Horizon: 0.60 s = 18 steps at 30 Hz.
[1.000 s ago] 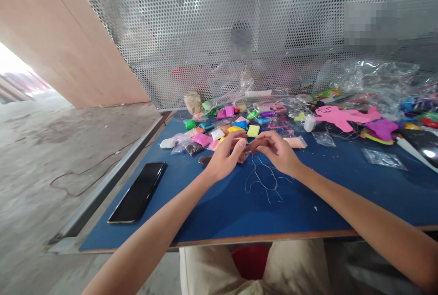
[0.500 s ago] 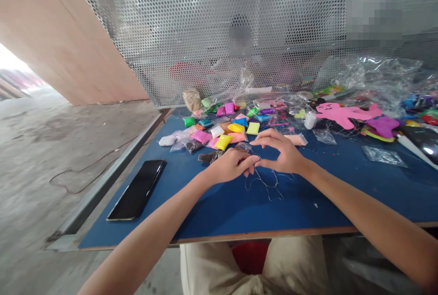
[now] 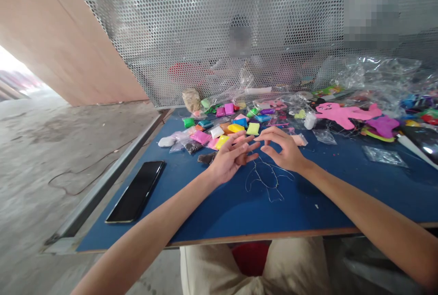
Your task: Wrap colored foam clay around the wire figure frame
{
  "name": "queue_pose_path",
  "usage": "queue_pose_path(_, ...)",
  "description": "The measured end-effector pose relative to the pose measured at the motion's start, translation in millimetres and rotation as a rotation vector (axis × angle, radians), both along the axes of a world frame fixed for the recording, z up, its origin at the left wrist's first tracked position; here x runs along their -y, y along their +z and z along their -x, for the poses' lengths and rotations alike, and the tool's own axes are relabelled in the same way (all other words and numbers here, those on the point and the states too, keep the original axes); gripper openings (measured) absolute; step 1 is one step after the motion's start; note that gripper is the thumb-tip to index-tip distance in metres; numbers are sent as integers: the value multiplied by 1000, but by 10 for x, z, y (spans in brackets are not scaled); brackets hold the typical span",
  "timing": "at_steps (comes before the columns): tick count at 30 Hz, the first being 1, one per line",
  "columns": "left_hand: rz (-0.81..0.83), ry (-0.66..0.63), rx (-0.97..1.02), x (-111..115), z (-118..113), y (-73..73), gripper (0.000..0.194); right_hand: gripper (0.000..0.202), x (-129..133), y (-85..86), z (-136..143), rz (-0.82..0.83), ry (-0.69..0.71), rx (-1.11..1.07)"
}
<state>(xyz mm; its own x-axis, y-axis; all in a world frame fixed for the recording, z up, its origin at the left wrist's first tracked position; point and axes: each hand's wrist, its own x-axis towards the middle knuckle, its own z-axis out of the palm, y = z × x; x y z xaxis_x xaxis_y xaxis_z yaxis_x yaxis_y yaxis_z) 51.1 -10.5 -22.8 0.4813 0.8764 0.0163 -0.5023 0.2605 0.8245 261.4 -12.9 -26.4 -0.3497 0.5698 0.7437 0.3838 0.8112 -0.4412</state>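
Note:
Over the middle of the blue tabletop, my left hand (image 3: 232, 157) is turned partly palm up with its fingers spread, and no object shows in it. My right hand (image 3: 283, 149) faces it from the right, fingers bent and thumb apart from them. Its fingertips come close to those of my left hand; whether they touch is hard to tell. Below both hands lies a thin bent wire frame (image 3: 268, 181) with several looped limbs, its top partly hidden by my fingers. Colourful small packets of what looks like modelling clay (image 3: 201, 137) lie just beyond my left hand.
A black phone (image 3: 136, 192) rests at the table's left side. Toward the back right lie a pink figure-shaped cutout (image 3: 345, 114), a white container (image 3: 310, 120) and crumpled clear plastic (image 3: 372, 73). A perforated metal panel (image 3: 205, 25) stands along the rear.
My left hand has turned from palm down with curled fingers to palm up with spread fingers. My right thumb has drawn away from my left hand. More of the wire frame is uncovered.

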Motion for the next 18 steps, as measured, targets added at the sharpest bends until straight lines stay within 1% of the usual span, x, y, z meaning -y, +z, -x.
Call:
queue_pose_path(2,48,28,-26,-17,33,28,24,20,-5,1,-8,-7,-12,-2)
queue_pose_path(3,74,31,-39,-23,53,43,29,20,-8,2,-10,-13,-19,-7)
queue_pose_path(5,97,14,-21,-28,94,75,53,20,-14,4,-13,-27,-33,-22)
queue_pose_path(6,87,-3,13,-27,113,92,59,20,-15,5,-14,-33,-39,-29)
queue_pose_path(8,40,-34,89,-16,136,129,63,19,-14,7,-13,-40,-46,-37)
queue_pose_path(11,-37,-11,139,15,120,169,57,19,-7,9,-5,-38,-45,-30)
queue_pose_path(12,-62,11,142,28,103,174,51,19,-4,10,-1,-37,-46,-27)
queue_pose_path(15,-136,77,123,73,43,164,26,21,2,15,10,-43,-54,-19)
queue_pose_path(16,-151,82,109,87,28,154,25,22,3,18,12,-49,-57,-18)
queue_pose_path(18,-157,55,85,109,12,130,31,25,3,25,12,-58,-67,-20)
